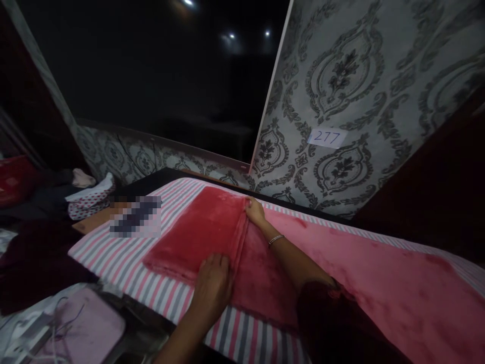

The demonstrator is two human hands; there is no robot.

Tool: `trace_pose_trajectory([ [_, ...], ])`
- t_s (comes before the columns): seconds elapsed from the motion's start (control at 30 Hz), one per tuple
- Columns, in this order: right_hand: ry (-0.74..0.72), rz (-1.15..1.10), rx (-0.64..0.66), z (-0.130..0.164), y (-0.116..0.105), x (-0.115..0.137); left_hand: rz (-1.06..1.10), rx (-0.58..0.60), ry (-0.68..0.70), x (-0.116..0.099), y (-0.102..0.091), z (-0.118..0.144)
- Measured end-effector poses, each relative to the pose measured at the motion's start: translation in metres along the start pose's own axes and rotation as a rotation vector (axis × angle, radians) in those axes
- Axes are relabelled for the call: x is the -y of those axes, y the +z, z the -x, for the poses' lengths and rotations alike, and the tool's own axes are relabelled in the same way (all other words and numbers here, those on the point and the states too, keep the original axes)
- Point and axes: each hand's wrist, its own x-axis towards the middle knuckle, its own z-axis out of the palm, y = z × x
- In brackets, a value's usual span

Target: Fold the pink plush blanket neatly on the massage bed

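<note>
Two hands on a red plush blanket (200,230), which lies across a bed with a pink, white and grey striped sheet (125,258). Left hand (212,283) rests palm down on the near end of the fold line, fingers together and flat, pressing rather than gripping. Right hand (254,211) is at the far end of the same fold, fingers curled onto the blanket edge; looks like a pinch, thumb side hidden. A bangle (276,239) sits on the right wrist. Folded section lies left of the hands as a flat rectangle; the rest of the blanket spreads right across the bed. Patterned wall behind carries a paper label reading 277 (327,137). Piled clothes (89,194) sit far left, dim and hard to read.
</note>
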Motion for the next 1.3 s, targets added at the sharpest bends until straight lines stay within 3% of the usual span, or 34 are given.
trace_pose_trajectory([
  [0.2,-0.024,0.027,-0.016,0.011,-0.009,0.003,0.15,0.016,0.066,0.009,-0.01,-0.003],
  [0.3,-0.081,0.047,-0.051,0.02,-0.012,0.015,0.159,-0.123,0.092,0.017,-0.022,-0.014],
  [0.4,-0.212,0.125,0.016,0.031,-0.006,0.023,0.016,-0.222,0.1,0.02,-0.016,-0.022],
  [0.53,-0.177,0.209,0.265,0.041,0.007,0.015,-0.111,-0.048,0.111,0.016,0.016,-0.018],
  [0.67,-0.129,0.22,0.321,0.042,0.008,0.01,-0.147,0.018,0.114,0.014,0.028,-0.012],
  [0.87,-0.122,0.23,0.39,0.047,-0.011,0.02,-0.068,0.02,0.098,0.011,0.016,-0.01],
  [1.0,-0.148,0.236,0.399,0.051,-0.025,0.029,0.09,0.016,0.122,0.017,-0.006,-0.012],
  [1.13,-0.194,0.233,0.354,0.055,-0.025,0.042,0.016,-0.19,0.024,0.035,-0.029,-0.021],
  [1.2,-0.218,0.24,0.336,0.06,-0.017,0.045,-0.086,-0.222,-0.048,0.045,-0.028,-0.022],
  [1.3,-0.245,0.263,0.313,0.071,-0.002,0.04,-0.152,-0.129,-0.109,0.057,-0.012,-0.019],
])
